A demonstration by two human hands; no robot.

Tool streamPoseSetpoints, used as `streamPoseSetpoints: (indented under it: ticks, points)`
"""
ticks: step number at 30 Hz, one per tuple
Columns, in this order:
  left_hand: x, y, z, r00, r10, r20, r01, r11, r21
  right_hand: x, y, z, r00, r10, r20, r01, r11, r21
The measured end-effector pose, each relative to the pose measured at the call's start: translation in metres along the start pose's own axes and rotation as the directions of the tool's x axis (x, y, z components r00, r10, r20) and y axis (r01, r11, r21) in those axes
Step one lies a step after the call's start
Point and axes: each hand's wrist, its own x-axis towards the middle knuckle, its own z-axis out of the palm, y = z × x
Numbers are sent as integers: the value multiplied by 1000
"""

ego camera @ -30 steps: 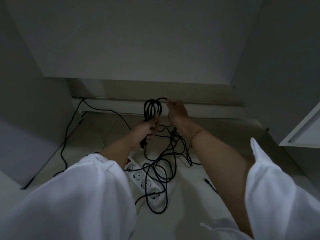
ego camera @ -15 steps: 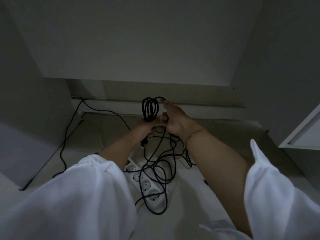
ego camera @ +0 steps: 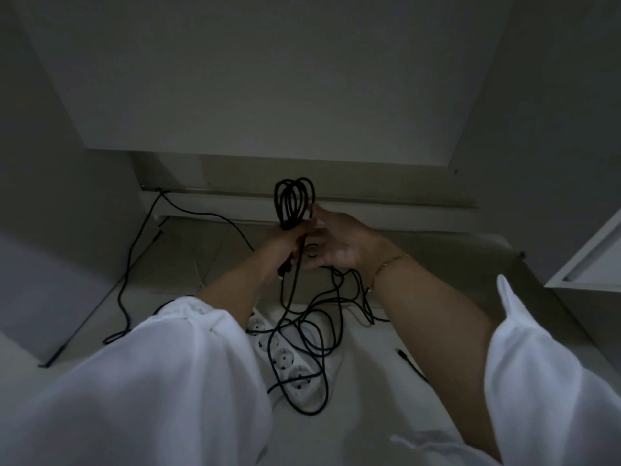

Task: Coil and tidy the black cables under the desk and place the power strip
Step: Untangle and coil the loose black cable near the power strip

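Note:
My left hand (ego camera: 285,242) is closed around the lower part of a black cable coil (ego camera: 294,201), whose loops stand up above the fist. My right hand (ego camera: 339,242) sits right beside it, fingers touching the coil's side and curled around a strand of the same cable. The loose rest of the black cable (ego camera: 312,331) hangs down from both hands and lies tangled over a white power strip (ego camera: 285,358) on the floor. The strip's near end is partly hidden behind my left sleeve.
A second black cable (ego camera: 134,264) runs from the back rail down the left side to the floor. A small black plug end (ego camera: 403,354) lies on the floor at right. Desk panels close in the left, right and back; a white drawer edge (ego camera: 588,260) juts in at right.
My right hand has come in from beside the coil's top down against my left hand, laying another loop onto the coil. The coil is slightly higher and fuller.

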Motion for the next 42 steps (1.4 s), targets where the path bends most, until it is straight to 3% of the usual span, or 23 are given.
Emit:
streamPoseSetpoints:
  ticks: [3,10,17,23,26,28,32,34,39,42]
  points:
    - [1,2,-5,999,26,-40,-31,994,-106,-1,6,0,997,36,69,-25,987,-161]
    - [9,2,-13,974,85,-208,-108,989,-100,-3,12,-1,988,121,97,-66,896,-440]
    - [8,4,-12,985,102,-140,-112,992,-66,0,12,8,965,177,194,-41,831,-555]
    - [11,-1,-30,999,0,-47,-2,1000,-26,-3,7,6,970,243,30,-127,606,-785]
    - [8,-6,-42,997,-65,-50,70,993,95,-9,2,-1,981,192,-5,-103,507,-856]
    - [4,-7,-49,993,-113,-30,117,978,176,-11,-1,-7,989,144,-14,-89,526,-846]
    - [-4,-15,-56,981,-194,-7,187,937,296,-14,-6,-26,992,-122,-23,58,622,-781]
    - [-6,-15,-55,978,-207,-21,202,918,341,-13,-5,-31,972,-235,-8,163,699,-696]
    - [-8,-6,-31,969,-231,89,177,898,403,-2,-2,-25,869,-487,-86,305,665,-682]
    - [-7,-7,-20,962,-239,133,178,916,359,3,-5,-22,823,-538,-180,279,660,-697]
